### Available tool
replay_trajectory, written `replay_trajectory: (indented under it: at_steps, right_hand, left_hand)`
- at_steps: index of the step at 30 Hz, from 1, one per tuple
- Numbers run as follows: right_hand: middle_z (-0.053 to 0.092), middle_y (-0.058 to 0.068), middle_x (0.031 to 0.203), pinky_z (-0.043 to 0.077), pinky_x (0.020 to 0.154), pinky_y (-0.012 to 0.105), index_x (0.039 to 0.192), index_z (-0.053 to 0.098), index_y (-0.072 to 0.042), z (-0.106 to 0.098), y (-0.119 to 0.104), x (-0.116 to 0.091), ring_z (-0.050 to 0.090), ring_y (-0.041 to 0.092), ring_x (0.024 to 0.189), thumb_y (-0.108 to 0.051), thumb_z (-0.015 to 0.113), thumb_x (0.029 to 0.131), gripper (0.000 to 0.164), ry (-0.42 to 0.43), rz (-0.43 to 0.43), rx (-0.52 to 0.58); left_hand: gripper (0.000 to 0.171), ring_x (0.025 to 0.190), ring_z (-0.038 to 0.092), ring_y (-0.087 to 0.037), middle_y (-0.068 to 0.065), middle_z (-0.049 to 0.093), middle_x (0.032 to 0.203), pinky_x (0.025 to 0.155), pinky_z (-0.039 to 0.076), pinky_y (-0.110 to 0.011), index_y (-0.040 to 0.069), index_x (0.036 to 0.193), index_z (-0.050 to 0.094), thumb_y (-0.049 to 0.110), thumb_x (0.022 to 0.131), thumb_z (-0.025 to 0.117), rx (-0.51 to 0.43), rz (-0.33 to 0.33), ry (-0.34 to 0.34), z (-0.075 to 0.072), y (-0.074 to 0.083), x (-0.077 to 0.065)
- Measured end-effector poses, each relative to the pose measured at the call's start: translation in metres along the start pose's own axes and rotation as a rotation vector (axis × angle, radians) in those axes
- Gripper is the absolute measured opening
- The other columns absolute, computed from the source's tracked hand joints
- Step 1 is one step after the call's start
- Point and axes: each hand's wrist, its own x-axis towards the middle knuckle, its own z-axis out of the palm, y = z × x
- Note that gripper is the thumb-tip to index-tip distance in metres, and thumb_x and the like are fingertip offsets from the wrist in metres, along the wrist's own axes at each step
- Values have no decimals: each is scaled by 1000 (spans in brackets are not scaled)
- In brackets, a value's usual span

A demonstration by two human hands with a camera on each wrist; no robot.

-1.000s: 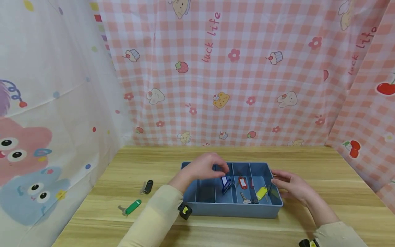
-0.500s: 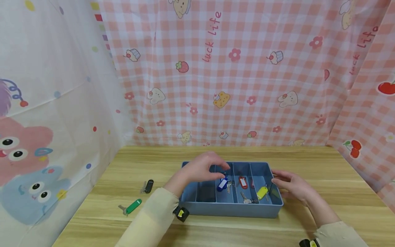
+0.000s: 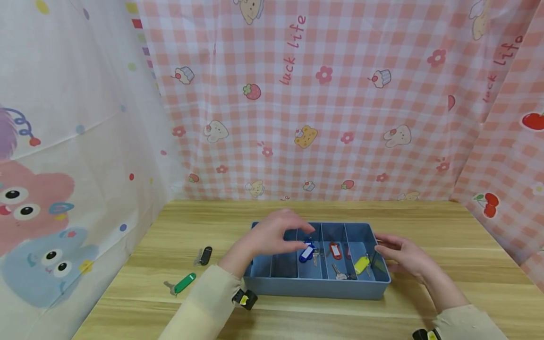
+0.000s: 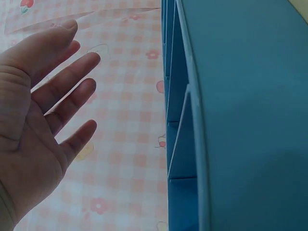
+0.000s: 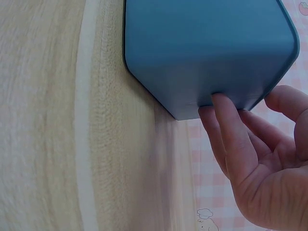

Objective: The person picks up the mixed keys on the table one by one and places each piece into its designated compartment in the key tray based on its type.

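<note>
A blue divided box (image 3: 316, 289) stands on the table. My left hand (image 3: 278, 233) hovers over its left half, thumb and fingers spread apart with nothing between them; the left wrist view shows the bare palm (image 4: 36, 125). Below the fingertips, a blue key tag (image 3: 306, 253) with keys (image 3: 316, 257) lies in the middle compartment. My right hand (image 3: 403, 255) holds the box's right end, thumb at the rim and fingers (image 5: 233, 134) against the outer wall. A red key tag (image 3: 335, 250) lies in the compartment right of the middle, and a yellow key tag (image 3: 361, 265) in the rightmost one.
Left of the box, a black key tag (image 3: 206, 255) and a green key tag (image 3: 184, 283) lie on the wooden table (image 3: 140, 278), each with a key. A loose-looking key (image 3: 338, 272) sits near the box's front wall. Patterned cloth (image 3: 323, 104) hangs behind the table.
The blue key tag has left my left hand's fingers and dropped into the middle compartment. The fingers have spread, and that hand has drawn slightly left. The right hand stays at the box's end.
</note>
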Motion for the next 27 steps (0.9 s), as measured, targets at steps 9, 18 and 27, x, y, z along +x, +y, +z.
replay_trajectory:
  at_steps: [9, 18, 27]
  right_hand:
    - [41, 35, 142, 54, 87, 49, 149, 31, 10, -2, 0, 1, 56, 33, 117, -25, 63, 99, 68, -5, -3, 1]
    - [40, 35, 143, 54, 87, 48, 149, 32, 10, -1, 1, 1, 55, 34, 118, -27, 64, 98, 70, -1, 3, 0]
    - [40, 35, 143, 54, 87, 48, 149, 32, 10, 0, 1, 1, 55, 36, 119, -27, 64, 98, 70, 6, 1, -10]
  left_hand:
    - [39, 114, 59, -15, 0, 69, 120, 104, 41, -36, 10, 123, 69, 24, 88, 78, 43, -1, 26, 2, 4, -12]
    - [46, 120, 54, -16, 2, 66, 124, 107, 37, -41, 15, 125, 67, 32, 85, 80, 92, -17, 64, 6, 8, -24]
    - [55, 122, 52, -17, 2, 63, 128, 107, 36, -42, 14, 129, 65, 36, 81, 82, 134, 3, 109, 7, 13, -33]
